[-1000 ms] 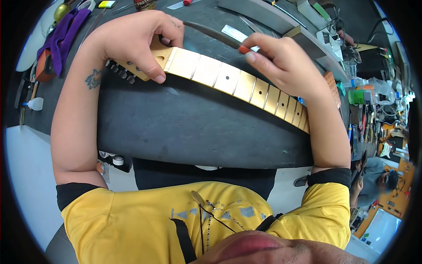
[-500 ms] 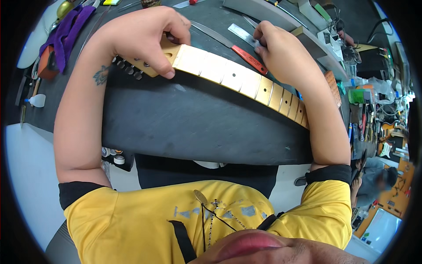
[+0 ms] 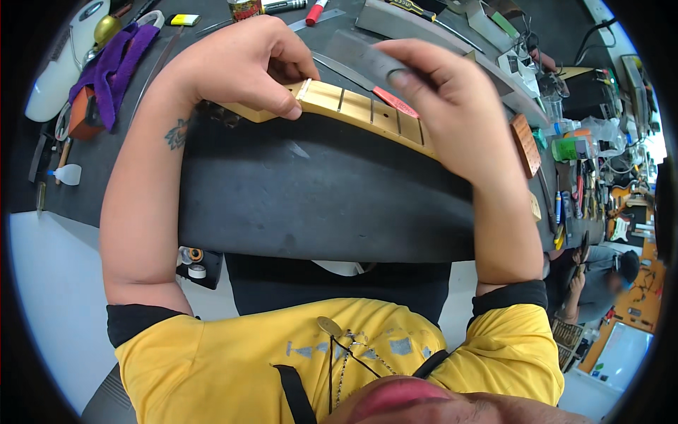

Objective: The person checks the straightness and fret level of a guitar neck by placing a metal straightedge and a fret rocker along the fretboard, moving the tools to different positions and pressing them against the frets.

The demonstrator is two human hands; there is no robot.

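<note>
A maple guitar neck (image 3: 360, 112) with metal frets and dot inlays lies across the dark bench, fretboard up. My left hand (image 3: 254, 71) is closed around its headstock end, thumb beside the pale nut. Tuning machines (image 3: 224, 116) show in shadow below my left wrist. My right hand (image 3: 452, 102) is raised over the fretboard, pinching a short flat metal ruler (image 3: 349, 58), blurred by motion. Behind the neck lies a long-bladed tool with a red handle (image 3: 395, 101), partly covered by the ruler and my right hand. My right hand and forearm hide the body end of the neck.
A purple cloth (image 3: 120, 71) and a small white bottle (image 3: 68, 174) are at left. A red marker (image 3: 316, 13), a grey channel (image 3: 399, 27) and a screwdriver (image 3: 411, 8) are at the back. A wooden block (image 3: 525, 145) stands right; another person (image 3: 597, 283) is beyond.
My right hand has lifted the ruler from the bench behind the neck and brought it left over the fretboard. The left hand still grips the neck.
</note>
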